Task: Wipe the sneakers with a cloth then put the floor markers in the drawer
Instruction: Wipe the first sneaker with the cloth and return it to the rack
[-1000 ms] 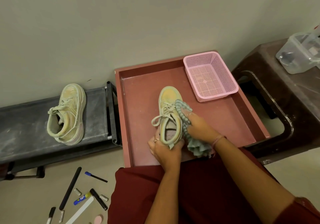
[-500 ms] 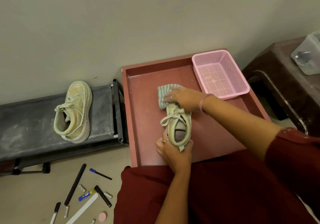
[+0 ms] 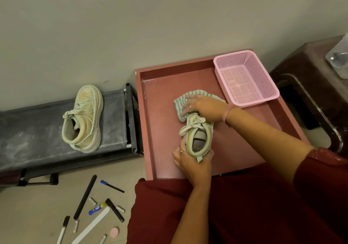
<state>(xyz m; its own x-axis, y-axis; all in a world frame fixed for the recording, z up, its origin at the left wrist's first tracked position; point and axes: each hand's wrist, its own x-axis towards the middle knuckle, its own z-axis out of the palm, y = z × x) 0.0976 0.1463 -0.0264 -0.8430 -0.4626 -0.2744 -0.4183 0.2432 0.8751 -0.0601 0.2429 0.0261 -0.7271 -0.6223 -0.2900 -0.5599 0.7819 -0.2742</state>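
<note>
Currently, my left hand [image 3: 192,163] grips the sneaker [image 3: 197,136] heel, fingers curled; my right hand [image 3: 205,108], fingers spread, presses the cloth [image 3: 179,103] over its toe in the drawer [image 3: 162,123].

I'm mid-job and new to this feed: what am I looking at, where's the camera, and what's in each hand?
There is no machine here: a person works with bare hands, and one camera on their head looks down. The left hand grips the heel of a sneaker standing in a red tray-like drawer. The right hand presses a striped cloth over its toe. A pink basket sits in the drawer's far corner. A second sneaker rests on a dark rack; markers lie on the floor.
</note>
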